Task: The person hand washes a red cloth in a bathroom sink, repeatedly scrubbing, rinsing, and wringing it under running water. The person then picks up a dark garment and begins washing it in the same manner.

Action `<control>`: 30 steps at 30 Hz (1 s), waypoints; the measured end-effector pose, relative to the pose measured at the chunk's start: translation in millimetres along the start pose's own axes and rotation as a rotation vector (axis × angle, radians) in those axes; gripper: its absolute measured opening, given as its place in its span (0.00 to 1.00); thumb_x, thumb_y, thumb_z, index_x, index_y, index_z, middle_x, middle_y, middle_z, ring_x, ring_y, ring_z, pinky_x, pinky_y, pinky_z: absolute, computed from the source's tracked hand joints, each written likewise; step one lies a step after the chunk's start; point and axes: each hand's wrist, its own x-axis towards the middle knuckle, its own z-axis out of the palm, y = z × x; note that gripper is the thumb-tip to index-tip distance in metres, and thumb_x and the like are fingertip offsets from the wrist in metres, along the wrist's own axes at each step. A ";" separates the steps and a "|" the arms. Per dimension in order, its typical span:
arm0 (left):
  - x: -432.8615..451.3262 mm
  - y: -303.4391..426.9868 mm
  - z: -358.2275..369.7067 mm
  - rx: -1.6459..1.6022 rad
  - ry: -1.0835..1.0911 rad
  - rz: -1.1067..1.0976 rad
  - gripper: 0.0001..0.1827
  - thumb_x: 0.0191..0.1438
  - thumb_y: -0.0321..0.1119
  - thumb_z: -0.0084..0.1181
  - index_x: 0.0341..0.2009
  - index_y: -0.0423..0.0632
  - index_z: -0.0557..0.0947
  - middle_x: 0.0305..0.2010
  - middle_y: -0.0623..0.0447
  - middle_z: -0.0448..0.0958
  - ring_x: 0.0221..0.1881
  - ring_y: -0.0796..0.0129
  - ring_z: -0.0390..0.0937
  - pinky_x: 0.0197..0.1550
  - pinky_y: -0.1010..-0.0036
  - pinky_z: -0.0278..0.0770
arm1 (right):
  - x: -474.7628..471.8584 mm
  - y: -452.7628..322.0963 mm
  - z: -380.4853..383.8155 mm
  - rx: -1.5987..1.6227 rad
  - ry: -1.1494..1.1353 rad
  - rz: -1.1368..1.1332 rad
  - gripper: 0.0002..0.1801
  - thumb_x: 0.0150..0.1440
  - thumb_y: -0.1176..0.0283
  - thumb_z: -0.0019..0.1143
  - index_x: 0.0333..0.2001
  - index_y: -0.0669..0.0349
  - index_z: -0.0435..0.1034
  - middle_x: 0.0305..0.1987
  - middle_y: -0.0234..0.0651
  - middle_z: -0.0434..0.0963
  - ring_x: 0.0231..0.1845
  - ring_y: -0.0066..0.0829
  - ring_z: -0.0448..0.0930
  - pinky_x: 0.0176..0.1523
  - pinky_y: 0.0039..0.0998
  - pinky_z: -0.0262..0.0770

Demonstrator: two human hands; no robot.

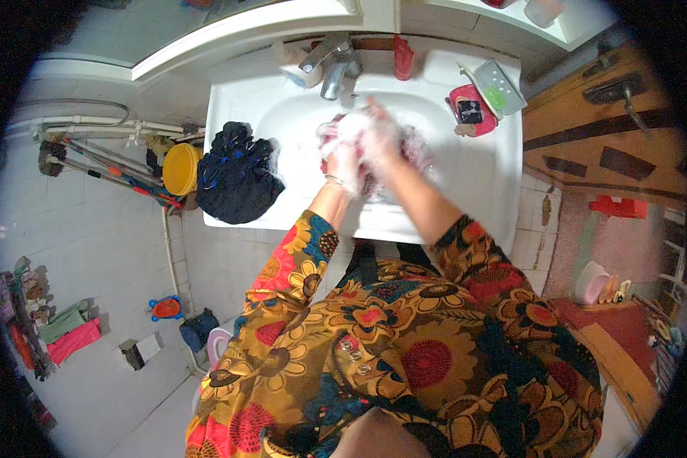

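Over the white washbasin [246,103], both my hands are close together and covered in suds. My left hand [346,163] and my right hand [380,137] are closed around a foamy dark red cloth [329,134], blurred by motion. More of the reddish cloth [415,146] lies under foam in the bowl, to the right of my hands. A metal tap [333,74] stands just behind them. Wet black fabric [237,177] with small blue parts is heaped on the basin's left side, apart from my hands.
A white bottle [300,68] lies left of the tap; a red packet [403,57] stands right of it. Red and grey soap dishes [501,86] sit at the back right corner. A yellow container [180,169] and long-handled cleaning tools [114,177] are at the left, a wooden door [607,137] at the right.
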 end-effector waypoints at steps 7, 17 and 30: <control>41.2 -12.2 -72.1 1.686 -0.045 0.915 0.17 0.58 0.39 0.47 0.48 0.41 0.74 0.44 0.49 0.74 0.47 0.63 0.72 0.45 0.71 0.73 | -23.5 -41.4 4.5 0.206 -0.054 0.494 0.15 0.57 0.59 0.54 0.40 0.60 0.69 0.31 0.29 0.72 0.28 0.21 0.72 0.29 0.27 0.70; 8.9 87.6 -3.1 0.149 -0.432 -0.124 0.18 0.53 0.34 0.57 0.48 0.42 0.74 0.42 0.50 0.77 0.42 0.63 0.77 0.47 0.69 0.77 | -19.3 -63.2 0.1 -0.008 -0.789 0.571 0.05 0.44 0.76 0.57 0.27 0.56 0.69 0.22 0.27 0.70 0.23 0.18 0.69 0.24 0.21 0.63; 24.5 87.7 -13.3 0.503 -0.297 -0.061 0.11 0.50 0.26 0.54 0.40 0.42 0.77 0.38 0.50 0.78 0.35 0.65 0.77 0.39 0.71 0.77 | -27.7 -45.2 21.4 -0.548 -0.437 0.296 0.22 0.39 0.55 0.64 0.32 0.61 0.72 0.32 0.41 0.78 0.35 0.33 0.78 0.42 0.30 0.75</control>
